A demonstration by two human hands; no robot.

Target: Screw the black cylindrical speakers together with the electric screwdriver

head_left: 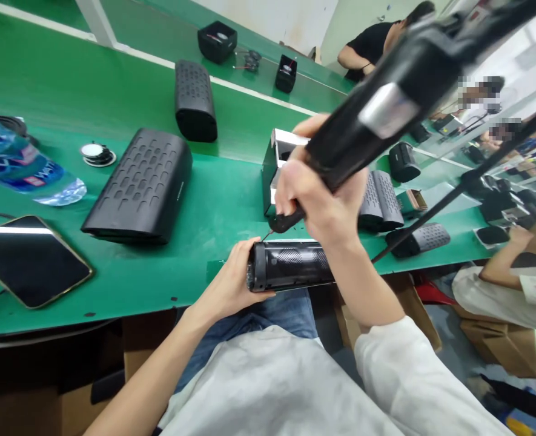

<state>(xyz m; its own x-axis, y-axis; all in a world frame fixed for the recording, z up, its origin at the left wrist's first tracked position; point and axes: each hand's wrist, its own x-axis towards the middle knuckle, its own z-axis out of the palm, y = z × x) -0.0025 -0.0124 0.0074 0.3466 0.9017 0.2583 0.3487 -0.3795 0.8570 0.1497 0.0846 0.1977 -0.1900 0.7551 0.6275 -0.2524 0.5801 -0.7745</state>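
Head view only. Left hand (228, 284) wraps the near end of a black cylindrical speaker (290, 266), which lies across the front edge of the green bench (113, 79), partly over my lap; fingers curl round its end cap. Right hand (315, 203) is clenched on a black electric screwdriver (372, 115) that slants up toward the top right, its tip (268, 233) down at the speaker's upper left end, just above the left hand's fingers. I cannot tell whether the bit is seated in a screw; the spot is too small.

I judge the step in hand to be fastening at that end of the speaker. The next move calls for a steady left hand so the cylinder does not roll, and a bit kept straight on the fastener, not slanted.

Around it: a large flat black speaker (143, 188) to the left, a phone (29, 257) face up near the bench edge, a water bottle (17, 163) on its side, a loose driver disc (95, 153), an open black housing (279, 166) behind my right hand. Further black speakers lie to the right. Other people sit at the far side and at right.
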